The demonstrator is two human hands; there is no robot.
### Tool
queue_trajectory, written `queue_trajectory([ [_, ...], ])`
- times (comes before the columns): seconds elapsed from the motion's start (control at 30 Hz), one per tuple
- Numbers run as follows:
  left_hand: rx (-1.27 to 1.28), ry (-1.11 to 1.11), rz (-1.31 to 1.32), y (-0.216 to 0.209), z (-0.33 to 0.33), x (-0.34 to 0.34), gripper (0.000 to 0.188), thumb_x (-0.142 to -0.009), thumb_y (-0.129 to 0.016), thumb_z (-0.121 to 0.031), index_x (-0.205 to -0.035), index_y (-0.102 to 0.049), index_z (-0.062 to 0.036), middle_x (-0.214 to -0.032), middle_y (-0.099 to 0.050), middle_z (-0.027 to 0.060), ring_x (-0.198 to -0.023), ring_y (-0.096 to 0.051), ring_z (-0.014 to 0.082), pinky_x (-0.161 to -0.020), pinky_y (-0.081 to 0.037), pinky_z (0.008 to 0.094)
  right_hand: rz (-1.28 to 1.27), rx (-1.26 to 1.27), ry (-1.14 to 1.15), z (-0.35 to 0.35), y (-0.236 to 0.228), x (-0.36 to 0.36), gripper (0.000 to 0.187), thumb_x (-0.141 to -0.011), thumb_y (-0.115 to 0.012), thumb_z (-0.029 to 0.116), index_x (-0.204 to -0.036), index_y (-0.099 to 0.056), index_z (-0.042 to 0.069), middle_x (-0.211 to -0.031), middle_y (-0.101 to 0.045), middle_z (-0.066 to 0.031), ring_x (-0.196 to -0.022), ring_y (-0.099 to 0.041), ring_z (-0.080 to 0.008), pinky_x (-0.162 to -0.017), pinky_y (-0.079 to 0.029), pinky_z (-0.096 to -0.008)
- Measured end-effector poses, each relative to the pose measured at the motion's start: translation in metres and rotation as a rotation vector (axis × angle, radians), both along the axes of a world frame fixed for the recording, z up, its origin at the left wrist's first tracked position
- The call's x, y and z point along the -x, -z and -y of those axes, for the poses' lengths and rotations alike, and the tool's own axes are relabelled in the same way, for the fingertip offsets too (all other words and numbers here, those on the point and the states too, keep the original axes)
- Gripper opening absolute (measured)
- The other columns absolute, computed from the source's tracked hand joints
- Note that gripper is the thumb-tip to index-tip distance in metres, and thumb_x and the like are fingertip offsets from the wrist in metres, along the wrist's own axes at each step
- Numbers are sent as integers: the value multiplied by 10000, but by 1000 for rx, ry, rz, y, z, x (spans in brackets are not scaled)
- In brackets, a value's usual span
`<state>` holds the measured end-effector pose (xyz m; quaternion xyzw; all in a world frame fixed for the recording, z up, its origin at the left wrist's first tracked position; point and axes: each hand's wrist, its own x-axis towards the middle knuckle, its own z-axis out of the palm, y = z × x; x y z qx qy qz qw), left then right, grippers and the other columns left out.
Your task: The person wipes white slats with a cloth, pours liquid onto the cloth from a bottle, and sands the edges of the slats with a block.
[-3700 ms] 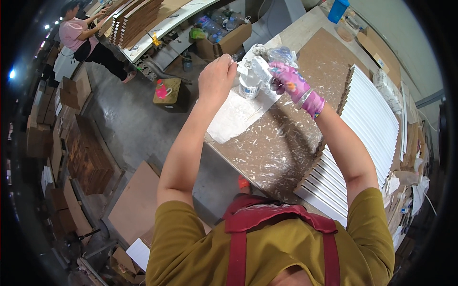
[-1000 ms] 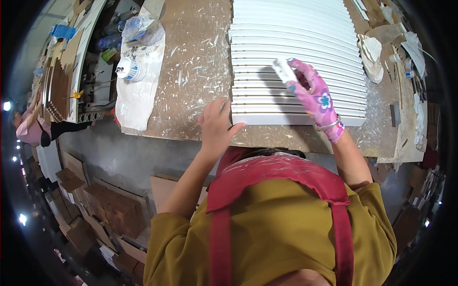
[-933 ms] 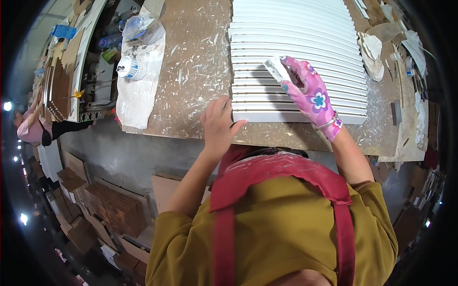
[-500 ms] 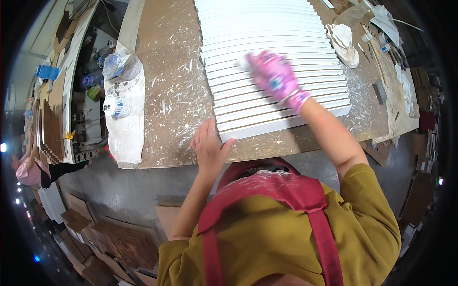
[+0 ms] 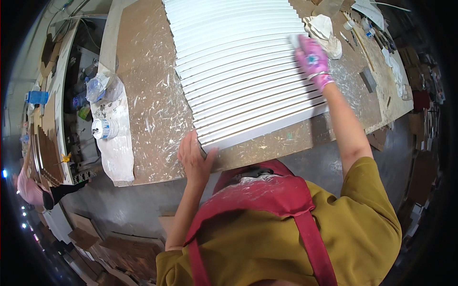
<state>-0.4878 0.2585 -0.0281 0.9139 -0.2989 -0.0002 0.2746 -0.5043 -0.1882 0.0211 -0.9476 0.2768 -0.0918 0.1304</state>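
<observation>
A white louvered panel [image 5: 243, 71] with many parallel slats lies flat on the paint-spattered workbench [image 5: 152, 95]. At its near left corner my bare left hand [image 5: 193, 159] lies with thumb and fingers apart, fingers along the left side and thumb by the front edge. My right hand [image 5: 313, 58], in a pink patterned glove, is over the panel's right edge. Its fingers are closed on a small white pad [image 5: 294, 41], mostly hidden by the glove. Just beyond that hand lies a crumpled off-white cloth [image 5: 320, 27].
On the left, a white tub [image 5: 101, 129] stands on a stained white sheet [image 5: 118, 157], near a clear plastic bag [image 5: 104, 88]. A grey block [image 5: 368, 80] and several tools lie on the right. Farther left, a person in pink [image 5: 29, 186] stands by another bench.
My right hand has swept rightward across the slats to the panel's right edge with the white pad. My left hand stays at the corner; the whole view has shifted slightly.
</observation>
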Motion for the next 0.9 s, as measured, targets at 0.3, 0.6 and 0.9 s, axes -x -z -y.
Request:
queue_trajectory([
  [0.3,37,-16,3,7,-5,0,756,-680,-804,-230,-1323,-467,-16,-1305,-498,169,-1209,-461,354,-996,-316,464,206,245,-349,-68,3,16,334,-892,-549,236,-1214,-561,150,-833,-641,-114,-695,-635,-263,-607,-529,-392],
  [0.6,102,108,8,3,-9,-12,677,-724,-778,-252,-1269,-496,34,-1212,-535,206,-1088,-519,377,-908,-405,458,193,437,-538,-165,8,1,462,-835,-617,191,-1280,-539,100,-945,-606,-105,-819,-608,-250,-734,-523,-404],
  [0.9,104,43,-73,2,-11,-6,628,-794,-718,-366,-1270,-526,-4,-1305,-470,133,-1208,-414,329,-1005,-294,459,189,151,-686,-232,-4,-8,510,-786,-669,184,-1277,-545,119,-925,-603,-71,-819,-588,-236,-787,-482,-427],
])
